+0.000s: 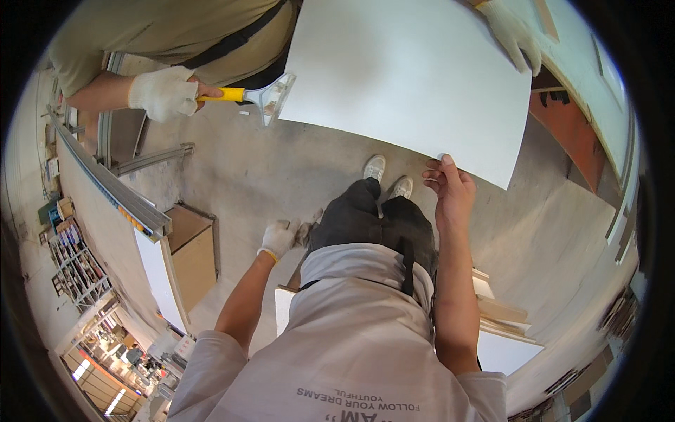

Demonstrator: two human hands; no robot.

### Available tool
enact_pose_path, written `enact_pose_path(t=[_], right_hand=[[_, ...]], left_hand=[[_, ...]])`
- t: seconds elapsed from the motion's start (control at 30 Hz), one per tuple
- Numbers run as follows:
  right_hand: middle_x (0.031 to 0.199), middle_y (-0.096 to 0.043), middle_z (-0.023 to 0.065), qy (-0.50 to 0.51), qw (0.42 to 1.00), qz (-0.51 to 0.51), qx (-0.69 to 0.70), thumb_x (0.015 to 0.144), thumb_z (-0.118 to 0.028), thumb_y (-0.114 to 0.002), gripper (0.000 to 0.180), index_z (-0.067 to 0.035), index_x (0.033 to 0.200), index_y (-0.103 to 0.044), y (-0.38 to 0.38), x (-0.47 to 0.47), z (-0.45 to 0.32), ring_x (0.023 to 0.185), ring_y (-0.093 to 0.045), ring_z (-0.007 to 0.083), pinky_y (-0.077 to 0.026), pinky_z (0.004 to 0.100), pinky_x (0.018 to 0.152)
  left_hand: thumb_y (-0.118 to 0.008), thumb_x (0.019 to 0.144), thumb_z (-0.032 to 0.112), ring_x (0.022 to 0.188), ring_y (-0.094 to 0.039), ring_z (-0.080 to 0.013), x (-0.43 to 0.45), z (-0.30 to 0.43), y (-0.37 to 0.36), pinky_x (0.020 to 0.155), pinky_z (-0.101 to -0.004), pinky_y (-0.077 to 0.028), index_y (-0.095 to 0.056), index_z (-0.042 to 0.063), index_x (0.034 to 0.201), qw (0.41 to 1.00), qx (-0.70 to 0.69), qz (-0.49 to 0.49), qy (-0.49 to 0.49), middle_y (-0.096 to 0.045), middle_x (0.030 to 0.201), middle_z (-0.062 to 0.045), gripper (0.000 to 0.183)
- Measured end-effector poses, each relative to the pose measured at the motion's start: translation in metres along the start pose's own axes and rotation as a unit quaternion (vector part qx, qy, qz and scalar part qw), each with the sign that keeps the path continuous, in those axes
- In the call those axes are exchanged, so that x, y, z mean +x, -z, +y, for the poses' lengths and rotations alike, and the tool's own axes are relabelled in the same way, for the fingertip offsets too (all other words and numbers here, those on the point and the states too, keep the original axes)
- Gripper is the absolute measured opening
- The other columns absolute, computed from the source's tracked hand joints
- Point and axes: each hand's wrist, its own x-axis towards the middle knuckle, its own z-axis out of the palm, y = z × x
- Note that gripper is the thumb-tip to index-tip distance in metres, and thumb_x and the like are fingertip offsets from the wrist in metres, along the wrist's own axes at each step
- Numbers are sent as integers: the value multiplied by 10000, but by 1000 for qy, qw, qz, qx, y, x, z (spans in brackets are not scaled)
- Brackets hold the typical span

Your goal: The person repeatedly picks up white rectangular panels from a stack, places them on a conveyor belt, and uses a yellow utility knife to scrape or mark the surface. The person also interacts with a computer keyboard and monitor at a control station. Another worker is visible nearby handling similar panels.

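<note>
A large white panel (422, 79) spans the upper middle of the view. My bare right hand (454, 182) pinches its near edge between thumb and fingers. My left hand (282, 237), in a pale work glove with a yellow cuff, hangs low beside my left thigh; its fingers are curled near a greyish bunched thing, perhaps a glove, and whether it grips this I cannot tell. Across from me, a co-worker's gloved hand (164, 94) holds a wide scraper (271, 97) with a yellow handle, its blade at the panel's left edge. Another gloved hand (514, 39) rests at the panel's right edge.
To the left stand a metal rail frame (113, 179) and a brown box-like board piece (195, 237). Stacked boards (506, 343) lie behind my right side. An orange-brown panel (572, 134) stands under a pale curved-looking surface (590, 79) at the right. My shoes are on the concrete floor.
</note>
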Motion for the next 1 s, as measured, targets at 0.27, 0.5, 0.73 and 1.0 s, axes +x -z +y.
enact_pose_path(t=[0.27,0.5,0.73,1.0], right_hand=[[948,-724,121,8,999,-44,-5,1033,-277,-663,281,3,1015,-670,9,-6,0,763,-685,191,-541,321,706],[972,-730,106,-70,950,-141,-271,1053,-231,-603,219,-30,1013,-680,5,-38,40,787,-688,175,-556,309,721],[1017,-748,92,-94,896,-226,-370,1047,-154,-624,160,-7,1063,-686,-9,-59,90,834,-696,151,-558,285,764],[1011,-741,75,-95,884,-232,-394,1058,-139,-612,148,-10,1092,-677,-55,-74,143,855,-688,138,-549,277,784]], left_hand=[[-642,896,205,814,-685,-414,-9,4,-44,726,-523,-551,-637,127,1072,992,-86,60,68,-686,896,-165,192],[-673,893,202,827,-682,-398,-15,48,-106,716,-524,-547,-631,106,1052,926,-240,249,153,-681,883,-161,190],[-742,876,173,740,-642,-352,-15,100,-146,674,-472,-542,-614,117,970,910,-214,350,62,-600,795,-112,169],[-739,890,185,653,-622,-326,-17,61,-172,631,-459,-542,-580,117,974,923,-170,344,21,-554,712,-79,192]])
